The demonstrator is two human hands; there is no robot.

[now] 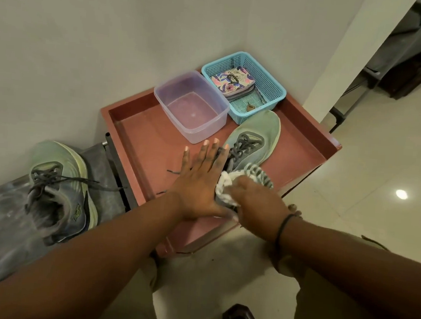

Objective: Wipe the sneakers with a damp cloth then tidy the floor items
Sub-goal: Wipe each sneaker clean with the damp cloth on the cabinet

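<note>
No brand or writing can be read; the logo on the second sneaker [60,193], on the dark mat at left, is blurred. On the red worktop [143,139] lies the sneaker [254,137]. The left hand [197,183] presses flat, fingers straight, against its inner side. The right hand [256,200] grips a white cloth [227,186] on its heel.

Bare red tray [140,138] floor lies open left of the sneaker [254,135]; tub [191,105] and basket [243,86] block the back
</note>
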